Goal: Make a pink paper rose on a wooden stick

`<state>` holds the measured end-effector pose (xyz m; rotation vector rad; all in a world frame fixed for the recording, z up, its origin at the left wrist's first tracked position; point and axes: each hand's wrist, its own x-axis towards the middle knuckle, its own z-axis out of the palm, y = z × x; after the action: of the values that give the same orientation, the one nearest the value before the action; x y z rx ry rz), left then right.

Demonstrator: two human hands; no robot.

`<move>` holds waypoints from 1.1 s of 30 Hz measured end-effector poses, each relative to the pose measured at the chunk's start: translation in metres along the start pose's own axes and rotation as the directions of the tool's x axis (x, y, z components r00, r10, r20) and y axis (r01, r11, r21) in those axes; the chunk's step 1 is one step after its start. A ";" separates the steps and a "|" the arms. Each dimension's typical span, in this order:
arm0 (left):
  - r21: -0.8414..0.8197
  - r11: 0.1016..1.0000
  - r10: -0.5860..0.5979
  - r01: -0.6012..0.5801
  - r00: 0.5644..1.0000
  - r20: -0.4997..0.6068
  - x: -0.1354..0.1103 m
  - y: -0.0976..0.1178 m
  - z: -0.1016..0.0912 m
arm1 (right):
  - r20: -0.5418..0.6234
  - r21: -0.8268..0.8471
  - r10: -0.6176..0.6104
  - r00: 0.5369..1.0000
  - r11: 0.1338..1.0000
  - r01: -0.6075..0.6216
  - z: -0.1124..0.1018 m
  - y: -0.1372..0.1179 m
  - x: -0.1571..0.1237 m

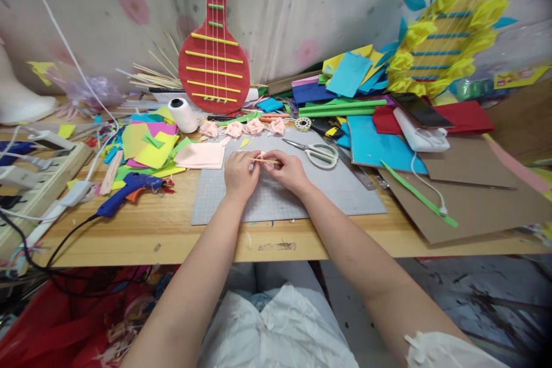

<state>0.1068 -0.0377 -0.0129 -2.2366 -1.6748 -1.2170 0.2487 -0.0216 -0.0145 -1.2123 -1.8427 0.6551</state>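
Wooden stick (pixel 266 160), long axis crosswise, in narrow grip of right hand (pixel 288 170), grip of left hand (pixel 240 175) unclear

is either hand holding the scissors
No, the scissors lie on the grey mat, while the right hand holds a thin stick with the left hand at its other end.

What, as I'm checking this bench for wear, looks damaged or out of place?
A dark, rough patch mars the front edge of the wooden table, just in front of the grey cutting mat. It looks stained or chipped, though I can't tell which, unlike the smoother wood around it.
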 end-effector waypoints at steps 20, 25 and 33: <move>0.010 1.000 0.004 -0.003 0.999 -0.040 0.000 -0.001 0.001 | 0.004 0.007 0.028 1.000 1.000 -0.028 -0.001 -0.002 0.000; 0.000 1.000 0.001 -0.001 0.999 -0.039 0.000 0.000 0.001 | -0.003 0.000 0.038 0.999 0.999 -0.038 -0.001 -0.004 0.000; 0.002 1.000 -0.011 0.011 1.000 -0.006 0.000 0.002 0.000 | -0.047 -0.010 0.049 0.998 0.999 -0.049 0.000 -0.005 0.000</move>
<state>0.1082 -0.0385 -0.0117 -2.2228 -1.6882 -1.2232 0.2463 -0.0235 -0.0108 -1.2732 -1.7853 0.6396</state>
